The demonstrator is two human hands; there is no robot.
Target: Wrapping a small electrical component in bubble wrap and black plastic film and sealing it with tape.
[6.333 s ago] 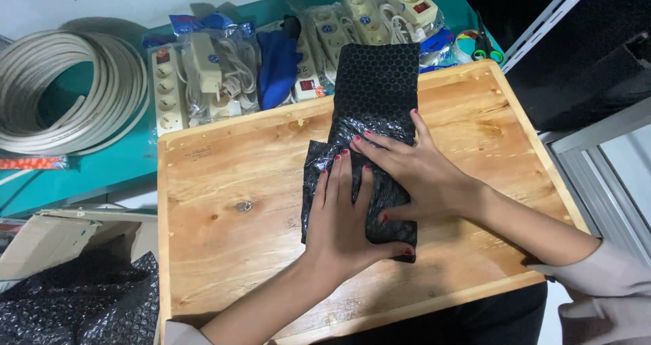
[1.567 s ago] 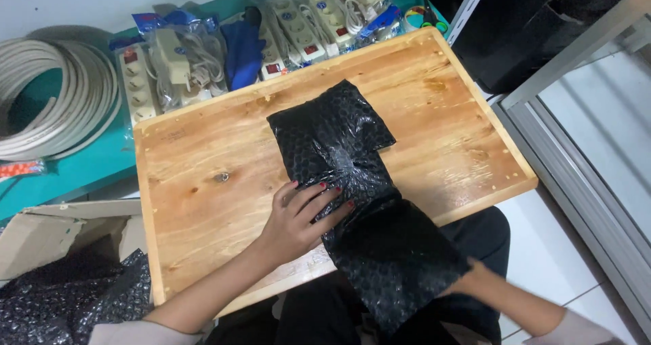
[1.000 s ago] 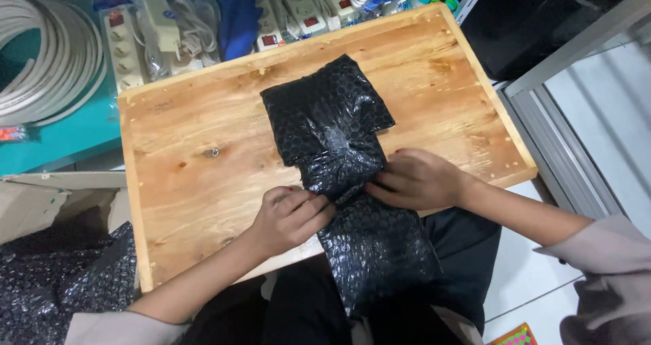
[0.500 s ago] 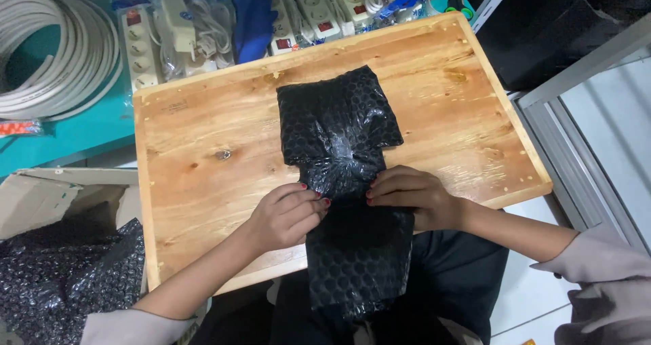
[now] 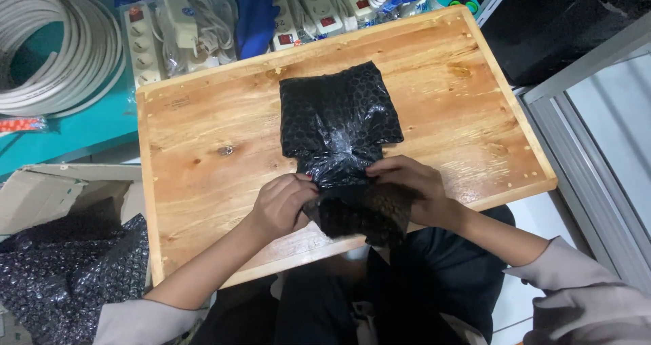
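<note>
A bundle wrapped in black bubble wrap (image 5: 338, 118) lies in the middle of a wooden board (image 5: 203, 155). The wrap's loose lower end (image 5: 363, 213) is bunched up at the board's near edge. My left hand (image 5: 281, 206) grips the wrap on its left side, fingers curled into it. My right hand (image 5: 410, 189) pinches the same bunched part from the right. Both hands sit close together just below the bundle.
Several white power strips in plastic bags (image 5: 173, 29) lie behind the board on a teal surface (image 5: 74, 128). A coil of white cable (image 5: 51, 53) is at far left. An open cardboard box (image 5: 47, 196) with more black bubble wrap (image 5: 68, 277) stands at lower left.
The long hanging tail of the wrap has been gathered upward and is now bunched short between both hands at the board's near edge. Earlier the right hand came up to join the left.
</note>
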